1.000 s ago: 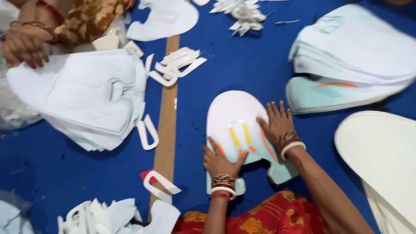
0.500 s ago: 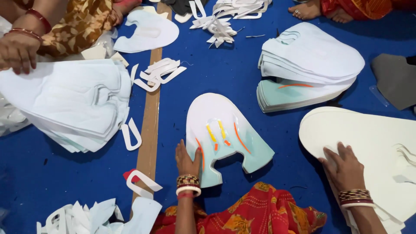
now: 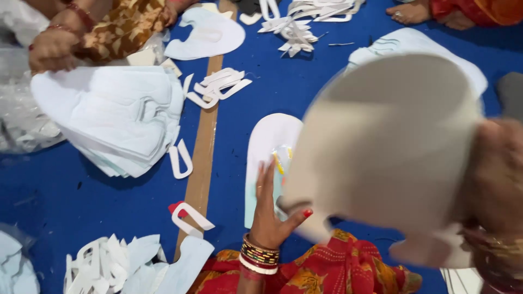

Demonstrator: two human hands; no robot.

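A large cream sheet (image 3: pixel 389 147), raised close to the camera by the right hand (image 3: pixel 498 179), is blurred and hides most of what lies behind it. The right hand is itself a blur, cut off by the right edge, so its grip cannot be read. Under the sheet, the white piece (image 3: pixel 269 144) beside the left hand (image 3: pixel 269 212) shows only its left part; its coloured marks are partly covered. The stack (image 3: pixel 414 41) beyond the sheet shows just its far rim. At far left, another person's hand (image 3: pixel 52 49) and a white pile (image 3: pixel 109 117) run off toward the frame edge.
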